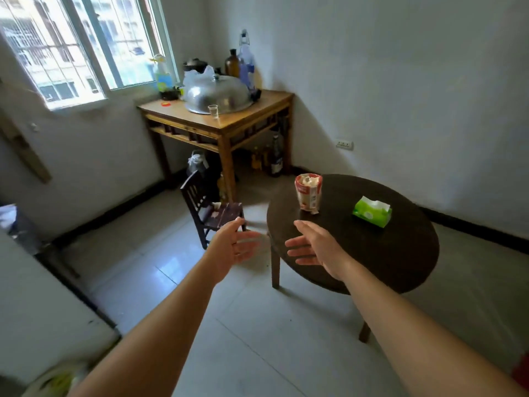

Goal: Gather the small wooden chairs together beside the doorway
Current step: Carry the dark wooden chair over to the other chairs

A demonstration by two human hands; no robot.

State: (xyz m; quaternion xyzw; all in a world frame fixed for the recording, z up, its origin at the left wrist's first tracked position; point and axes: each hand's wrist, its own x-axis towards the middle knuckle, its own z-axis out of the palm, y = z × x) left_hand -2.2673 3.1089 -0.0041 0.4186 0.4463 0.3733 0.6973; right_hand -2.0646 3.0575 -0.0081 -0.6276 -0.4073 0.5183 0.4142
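Chairs: you have one small dark wooden chair (209, 209) in view, standing on the tiled floor (257, 325) at frame centre, left of the round dark desk (386, 247).
Left hand (232, 247): your fingers are spread wide, it holds nothing, just before the chair seat.
Right hand (315, 245): spread wide too, empty, over the desk edge.
Round desk: one snack bag (308, 194), one green tissue pack (372, 212).
Square desk (229, 121), upper centre: one metal dome lid (217, 94), one small cup (213, 110).
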